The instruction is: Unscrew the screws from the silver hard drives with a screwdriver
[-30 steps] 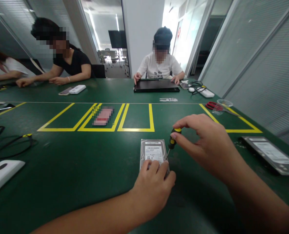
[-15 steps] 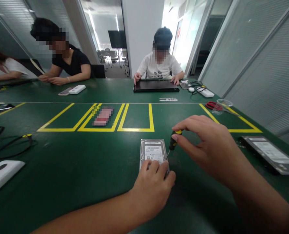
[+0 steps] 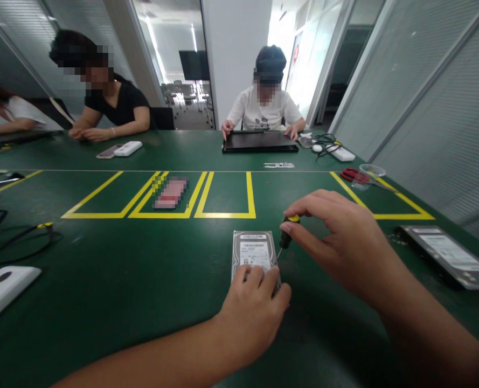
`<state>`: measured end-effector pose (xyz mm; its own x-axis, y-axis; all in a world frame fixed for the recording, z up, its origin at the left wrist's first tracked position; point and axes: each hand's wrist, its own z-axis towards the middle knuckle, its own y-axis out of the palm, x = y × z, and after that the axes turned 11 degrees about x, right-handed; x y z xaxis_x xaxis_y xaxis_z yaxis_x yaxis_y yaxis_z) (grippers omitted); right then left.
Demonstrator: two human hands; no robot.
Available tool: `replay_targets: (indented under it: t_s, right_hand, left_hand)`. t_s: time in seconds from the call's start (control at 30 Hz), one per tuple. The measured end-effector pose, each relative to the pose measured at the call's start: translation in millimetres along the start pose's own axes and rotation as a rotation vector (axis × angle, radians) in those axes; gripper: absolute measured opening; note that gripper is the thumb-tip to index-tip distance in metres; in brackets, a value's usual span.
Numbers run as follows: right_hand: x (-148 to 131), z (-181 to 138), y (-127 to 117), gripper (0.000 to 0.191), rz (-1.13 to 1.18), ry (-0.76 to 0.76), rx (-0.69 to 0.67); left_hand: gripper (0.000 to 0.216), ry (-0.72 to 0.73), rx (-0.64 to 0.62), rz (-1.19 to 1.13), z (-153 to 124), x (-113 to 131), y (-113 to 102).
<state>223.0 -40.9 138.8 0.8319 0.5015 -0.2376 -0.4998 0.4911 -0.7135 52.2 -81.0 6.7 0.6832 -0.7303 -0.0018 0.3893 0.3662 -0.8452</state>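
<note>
A silver hard drive (image 3: 252, 249) with a white label lies on the green table in front of me. My left hand (image 3: 255, 310) grips its near end, fingers curled over the top, hiding that part. Between the thumb and fingertips of my right hand (image 3: 340, 237) is a small dark green screwdriver (image 3: 286, 235) with a yellow cap. Its shaft slants down to the left, and the tip meets the drive's right edge near my left fingers. Whether a screw sits under the tip is too small to tell.
Another hard drive (image 3: 449, 256) lies at the right, beside tiny loose bits. Red-handled scissors (image 3: 354, 175) and a clear plastic cup (image 3: 372, 171) are behind it. A white device (image 3: 7, 291) and a black cable (image 3: 16, 253) are at the left. Across the table a person handles a black panel (image 3: 259, 142).
My right hand and the screwdriver handle have shifted very slightly left. My left hand and the hard drive stay in place. The panel across the table has moved a touch.
</note>
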Motion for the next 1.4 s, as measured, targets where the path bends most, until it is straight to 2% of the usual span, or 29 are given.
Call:
replay_targets:
  t_s: [0.2, 0.47, 0.6, 0.73, 0.97, 1.2, 1.4]
  right_hand:
    - [0.3, -2.0, -0.7, 0.013, 0.008, -0.047, 0.068]
    - [-0.7, 0.6, 2.1, 0.007, 0.041, 0.013, 0.001]
    - [0.9, -0.1, 1.8, 0.006, 0.031, -0.014, 0.028]
    - [1.8, -1.8, 1.2, 0.012, 0.025, -0.042, 0.07]
    - [1.2, -0.7, 4.1, 0.008, 0.032, -0.003, 0.018]
    - [1.7, -2.6, 2.7, 0.012, 0.014, -0.047, 0.076]
    - [0.0, -1.6, 4.3, 0.011, 0.037, -0.034, 0.05]
  left_hand:
    - [0.017, 0.006, 0.022, 0.006, 0.1, -0.8, 1.3]
    - [0.017, -0.003, -0.014, 0.004, 1.1, 0.8, -2.8]
    - [0.019, 0.002, -0.007, -0.005, -0.1, 0.2, -0.7]
    - [0.018, 0.003, -0.002, -0.003, -1.1, -0.4, 1.3]
    - [0.016, 0.0, -0.012, 0.0, 0.2, 0.9, -0.4]
    - [0.016, 0.003, 0.007, 0.004, 0.4, 0.0, 1.1]
    - [0.016, 0.011, -0.003, 0.007, 1.4, 0.3, -0.6]
